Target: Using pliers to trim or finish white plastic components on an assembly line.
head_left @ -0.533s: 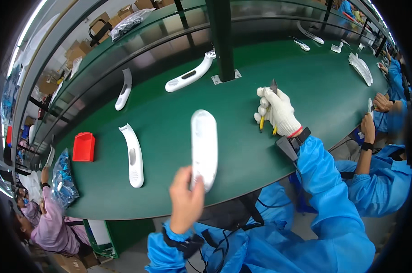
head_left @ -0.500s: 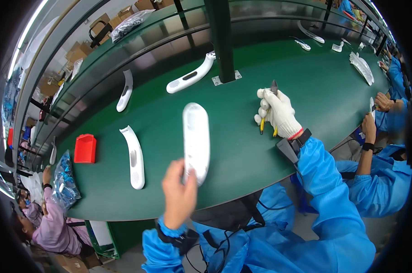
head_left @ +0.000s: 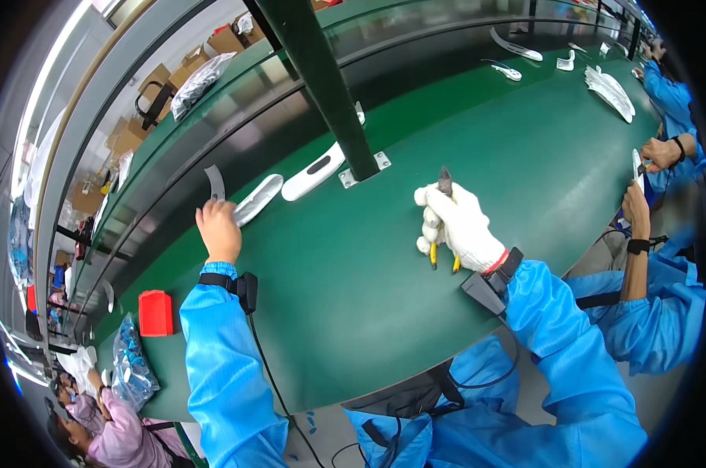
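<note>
My bare left hand [head_left: 219,232] is at the far left of the green table, fingers curled at the near end of a white, hollow plastic shell [head_left: 259,200]. It also covers the lower part of another curved white piece [head_left: 215,182]. To the right, a long white housing [head_left: 314,173] with a dark oval slot lies partly behind the green post. My right hand [head_left: 460,226], in a white knitted glove, is closed around cutting pliers [head_left: 445,182] over mid-table. Their dark jaws point away from me; the yellow handle ends show below the fingers.
The green post [head_left: 322,86] rises from a bolted foot. A red tray [head_left: 156,313] and a clear bag of blue parts [head_left: 132,366] sit at left. Several white pieces, including a ribbed shell [head_left: 610,93], lie far right. A co-worker's hands [head_left: 637,207] work at the right edge.
My left hand has carried the white shell from the middle to the far left. My left sleeve now covers where another white piece lay. The view has shifted; my right hand keeps the pliers.
</note>
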Demonstrator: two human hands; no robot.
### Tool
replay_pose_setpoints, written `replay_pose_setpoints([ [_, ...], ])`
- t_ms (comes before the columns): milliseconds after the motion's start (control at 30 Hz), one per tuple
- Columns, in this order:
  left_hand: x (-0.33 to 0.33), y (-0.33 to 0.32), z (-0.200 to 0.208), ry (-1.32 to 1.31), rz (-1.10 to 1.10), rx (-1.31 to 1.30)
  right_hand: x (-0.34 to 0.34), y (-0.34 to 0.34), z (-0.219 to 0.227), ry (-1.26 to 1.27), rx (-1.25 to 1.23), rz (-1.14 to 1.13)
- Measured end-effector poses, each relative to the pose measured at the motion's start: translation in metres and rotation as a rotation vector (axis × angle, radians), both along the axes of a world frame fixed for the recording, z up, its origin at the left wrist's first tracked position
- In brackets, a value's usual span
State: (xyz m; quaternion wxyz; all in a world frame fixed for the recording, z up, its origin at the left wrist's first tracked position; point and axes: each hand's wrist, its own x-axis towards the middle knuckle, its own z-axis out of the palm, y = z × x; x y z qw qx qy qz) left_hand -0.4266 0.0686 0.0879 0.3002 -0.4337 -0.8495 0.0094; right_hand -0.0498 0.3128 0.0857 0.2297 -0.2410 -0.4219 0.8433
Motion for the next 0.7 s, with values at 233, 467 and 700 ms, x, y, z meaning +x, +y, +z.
replay_pose_setpoints([
  [233,0.035,0.019,-0.015,-0.112,-0.015,0.193,0.001,0.002,-0.004,0.005,0.018,0.004],
  [467,0.151,0.024,-0.003,-0.444,-0.385,-0.120,0.003,0.003,-0.001,-0.001,0.029,-0.001],
  [700,0.158,0.010,-0.036,-0.521,-0.297,0.043,-0.017,0.030,0.005,-0.022,0.010,0.199],
])
